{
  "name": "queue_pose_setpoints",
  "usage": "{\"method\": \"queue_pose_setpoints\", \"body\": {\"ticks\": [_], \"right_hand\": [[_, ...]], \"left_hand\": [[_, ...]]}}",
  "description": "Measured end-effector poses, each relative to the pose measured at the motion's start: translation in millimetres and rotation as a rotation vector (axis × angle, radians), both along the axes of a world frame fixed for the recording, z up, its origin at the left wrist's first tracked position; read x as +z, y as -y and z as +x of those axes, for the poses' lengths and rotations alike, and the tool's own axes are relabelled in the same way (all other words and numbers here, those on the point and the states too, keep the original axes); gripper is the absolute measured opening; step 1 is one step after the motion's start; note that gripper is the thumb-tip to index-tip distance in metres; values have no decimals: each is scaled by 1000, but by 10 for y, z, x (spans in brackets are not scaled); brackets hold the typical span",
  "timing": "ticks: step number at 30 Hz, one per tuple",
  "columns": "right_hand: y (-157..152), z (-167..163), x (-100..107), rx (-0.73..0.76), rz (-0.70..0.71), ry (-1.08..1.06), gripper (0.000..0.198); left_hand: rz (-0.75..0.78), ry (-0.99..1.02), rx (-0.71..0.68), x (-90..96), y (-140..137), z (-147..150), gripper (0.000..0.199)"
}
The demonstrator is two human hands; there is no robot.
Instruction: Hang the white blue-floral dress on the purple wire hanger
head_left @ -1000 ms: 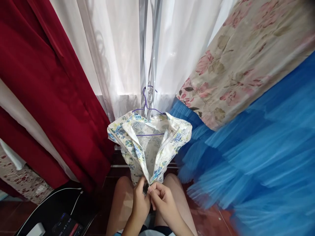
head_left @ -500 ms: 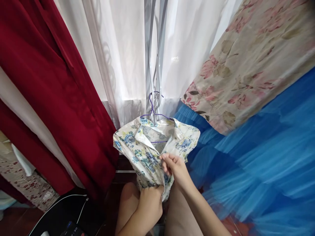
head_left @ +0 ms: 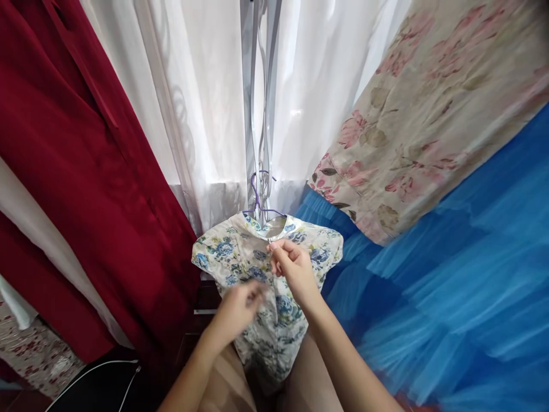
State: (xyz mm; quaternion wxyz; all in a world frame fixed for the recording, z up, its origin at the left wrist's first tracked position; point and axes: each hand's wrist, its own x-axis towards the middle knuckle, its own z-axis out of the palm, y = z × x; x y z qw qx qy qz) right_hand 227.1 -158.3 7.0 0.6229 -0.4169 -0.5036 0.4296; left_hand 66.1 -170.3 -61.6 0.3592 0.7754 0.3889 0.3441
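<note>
A white blouse with blue flowers (head_left: 257,257) hangs by a purple hanger (head_left: 274,210) in front of my knees. Its front edges meet in the middle, right up to the round neckline. My right hand (head_left: 293,266) pinches a small zipper pull (head_left: 269,242) at the top of that front closure, just below the neckline. Lower and to the left, my left hand (head_left: 240,306) hovers over the blouse's front. Its fingers are smeared by motion, so whether they touch the cloth cannot be made out.
White curtains (head_left: 206,103) and white metal bars (head_left: 259,114) rise behind the blouse. Dark red cloth (head_left: 107,189) hangs at left, floral cloth (head_left: 398,131) and blue tulle (head_left: 437,286) at right. A black surface with a white cable (head_left: 98,363) lies at lower left.
My right hand has moved up to the neckline, and the blouse's front, folded open before, is now closed. My left hand has let go of the lower front and moved up and left.
</note>
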Motion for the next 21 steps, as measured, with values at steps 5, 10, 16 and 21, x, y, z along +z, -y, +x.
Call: {"method": "queue_pose_setpoints", "body": {"ticks": [5, 10, 16, 21], "right_hand": [[50, 74, -41, 43, 46, 35, 28], [-16, 87, -69, 26, 98, 94, 28], [67, 146, -355, -16, 40, 195, 30], [370, 215, -564, 128, -50, 211, 33]], "left_hand": [[353, 109, 156, 669, -366, 49, 33], [485, 94, 185, 789, -389, 319, 18], [576, 459, 587, 763, -635, 6, 21], [308, 1014, 822, 488, -1188, -597, 17]]}}
